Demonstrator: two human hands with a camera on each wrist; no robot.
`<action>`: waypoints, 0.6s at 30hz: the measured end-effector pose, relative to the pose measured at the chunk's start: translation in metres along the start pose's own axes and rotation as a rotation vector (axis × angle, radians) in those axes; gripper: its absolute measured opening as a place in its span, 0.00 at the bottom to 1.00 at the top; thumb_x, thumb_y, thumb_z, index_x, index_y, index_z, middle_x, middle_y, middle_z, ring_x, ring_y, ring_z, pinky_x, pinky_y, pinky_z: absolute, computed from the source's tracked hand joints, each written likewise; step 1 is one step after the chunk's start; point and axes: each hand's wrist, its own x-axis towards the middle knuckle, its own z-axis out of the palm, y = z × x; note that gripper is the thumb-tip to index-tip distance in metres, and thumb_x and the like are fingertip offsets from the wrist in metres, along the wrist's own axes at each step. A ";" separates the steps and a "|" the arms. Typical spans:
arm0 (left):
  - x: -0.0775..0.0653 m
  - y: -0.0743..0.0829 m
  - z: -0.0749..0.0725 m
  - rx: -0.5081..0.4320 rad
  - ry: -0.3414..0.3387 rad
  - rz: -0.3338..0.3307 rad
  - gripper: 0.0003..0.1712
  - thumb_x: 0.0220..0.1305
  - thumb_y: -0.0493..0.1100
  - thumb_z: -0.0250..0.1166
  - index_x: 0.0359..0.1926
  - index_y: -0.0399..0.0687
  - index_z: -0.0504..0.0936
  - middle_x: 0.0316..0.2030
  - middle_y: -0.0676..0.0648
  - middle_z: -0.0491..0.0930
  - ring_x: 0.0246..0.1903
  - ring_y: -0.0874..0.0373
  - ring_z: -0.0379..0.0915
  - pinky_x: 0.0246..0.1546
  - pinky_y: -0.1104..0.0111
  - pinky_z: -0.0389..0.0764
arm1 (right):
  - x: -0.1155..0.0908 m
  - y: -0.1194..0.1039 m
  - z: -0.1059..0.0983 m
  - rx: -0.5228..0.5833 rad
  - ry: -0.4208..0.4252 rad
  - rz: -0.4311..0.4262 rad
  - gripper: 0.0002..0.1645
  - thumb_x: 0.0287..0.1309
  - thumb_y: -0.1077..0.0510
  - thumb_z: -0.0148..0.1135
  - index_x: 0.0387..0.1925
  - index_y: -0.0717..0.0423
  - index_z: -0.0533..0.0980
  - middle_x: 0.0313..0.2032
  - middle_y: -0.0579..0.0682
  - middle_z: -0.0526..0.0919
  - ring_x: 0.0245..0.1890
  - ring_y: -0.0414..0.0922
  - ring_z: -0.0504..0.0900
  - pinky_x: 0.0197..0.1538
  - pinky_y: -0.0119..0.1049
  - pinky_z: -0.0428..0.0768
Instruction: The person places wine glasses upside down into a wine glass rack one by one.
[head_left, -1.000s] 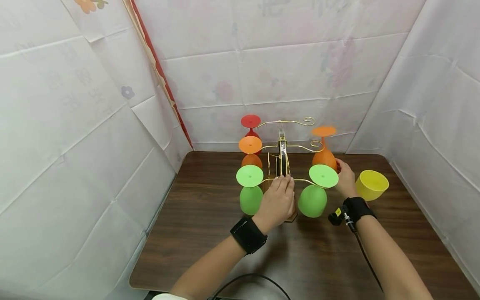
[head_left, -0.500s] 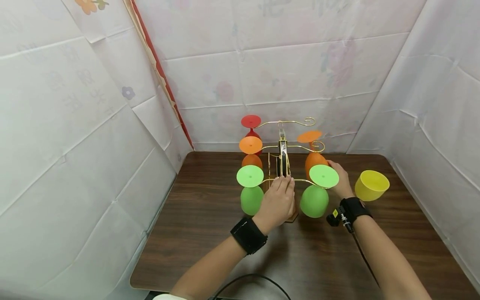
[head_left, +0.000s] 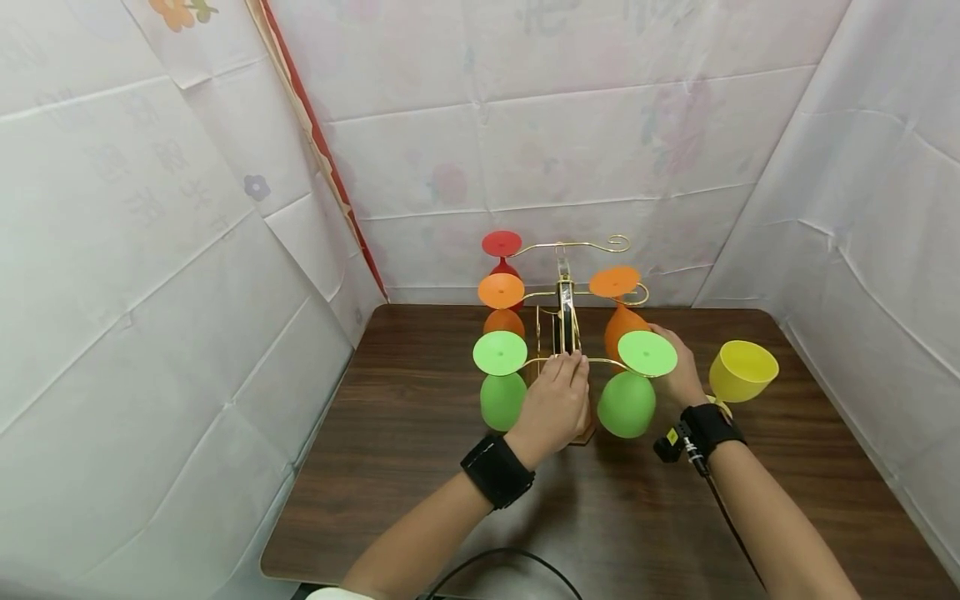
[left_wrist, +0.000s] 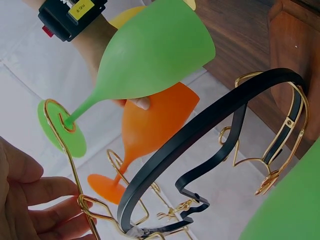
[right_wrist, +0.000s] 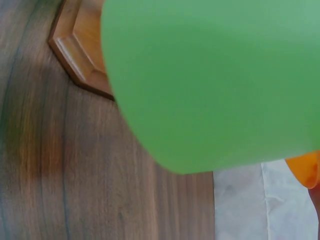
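A gold-wire stemware rack (head_left: 566, 312) on a wooden base carries upside-down plastic wine glasses by their feet. My left hand (head_left: 553, 404) rests on its front, fingers fairly straight and touching the wire, as the left wrist view shows. On the right side, my right hand (head_left: 678, 371) holds the bowl of an orange wine glass (head_left: 622, 323), bowl down, its foot overlapping the middle right wire arm. A green wine glass (head_left: 627, 404) hangs in front of it, hiding some of the fingers, and fills much of the right wrist view.
Red (head_left: 502, 243), orange (head_left: 501, 291) and green wine glasses (head_left: 502, 400) hang down the rack's left side. A yellow wine glass (head_left: 742, 375) stands upright right of the right wrist. White sheeting surrounds the brown table (head_left: 390, 467); a black cable (head_left: 723, 500) trails from the right wrist.
My right hand has moved left with the orange wine glass, bringing its foot in and slightly down over the middle right wire arm. My left hand has stayed in place.
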 end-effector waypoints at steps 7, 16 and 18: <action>0.000 0.000 0.001 -0.002 0.024 0.005 0.21 0.67 0.44 0.54 0.56 0.39 0.78 0.54 0.43 0.77 0.55 0.52 0.72 0.62 0.65 0.66 | -0.004 0.021 0.000 -0.073 0.021 0.062 0.38 0.59 0.61 0.61 0.67 0.67 0.58 0.61 0.69 0.63 0.61 0.67 0.62 0.59 0.63 0.62; -0.001 0.000 -0.002 -0.001 0.058 0.007 0.20 0.66 0.43 0.54 0.55 0.39 0.78 0.53 0.43 0.78 0.55 0.52 0.72 0.61 0.65 0.67 | -0.007 0.028 -0.001 -0.105 0.054 0.087 0.43 0.50 0.70 0.66 0.66 0.69 0.57 0.58 0.71 0.64 0.57 0.68 0.64 0.56 0.63 0.64; -0.001 0.000 -0.002 -0.001 0.059 0.004 0.20 0.66 0.43 0.55 0.55 0.39 0.78 0.53 0.43 0.78 0.55 0.52 0.72 0.61 0.65 0.67 | -0.007 0.028 -0.001 -0.099 0.055 0.097 0.43 0.51 0.70 0.65 0.66 0.69 0.57 0.59 0.71 0.64 0.58 0.67 0.64 0.57 0.63 0.64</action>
